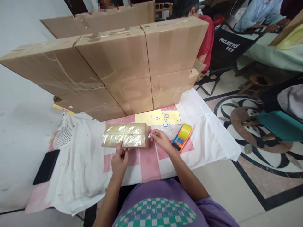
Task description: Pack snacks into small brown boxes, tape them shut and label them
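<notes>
On the table (208, 138), left hand (120, 161): grips nothing, index finger on the box (124, 135).
Box: before the cartons (125, 60); too light a touch could let it slide.
Right hand (161, 139): pinches a white scrap (149, 136) just off the box's end; a loose pinch could drop it.
Dispenser (182, 136): beside that forearm, which could knock it.

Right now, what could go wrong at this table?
The small white piece, pinched at the fingertips of the right hand, might slip.
The taped carton could shift, since the left hand seems to touch it only lightly.
The tape dispenser lies near the right hand and could get knocked.
</notes>
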